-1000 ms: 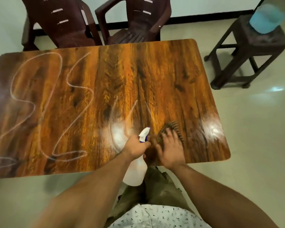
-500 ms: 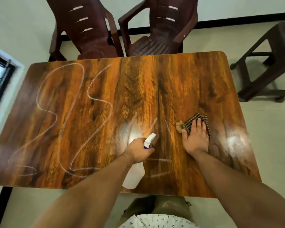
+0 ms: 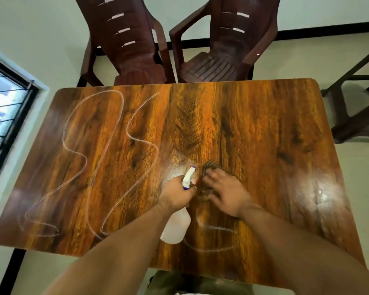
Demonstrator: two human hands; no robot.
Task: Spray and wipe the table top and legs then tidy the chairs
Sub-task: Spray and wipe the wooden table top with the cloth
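Head view shows the left hand (image 3: 177, 193) gripping the spray bottle (image 3: 176, 227) at 6 o'clock on the surface (image 3: 264, 128), right hand (image 3: 226, 191) flat on the checked cloth (image 3: 209, 167); better wipe towards the white streaks (image 3: 98, 156) at 9 o'clock with firm overlapping strokes.

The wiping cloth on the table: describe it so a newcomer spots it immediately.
Start at the glossy wood-grain table top, then find the two hands near its front middle. The dark checked cloth lies flat under the right hand, just right of the white spray bottle in the left hand. It is the only fabric on the table, blurred.
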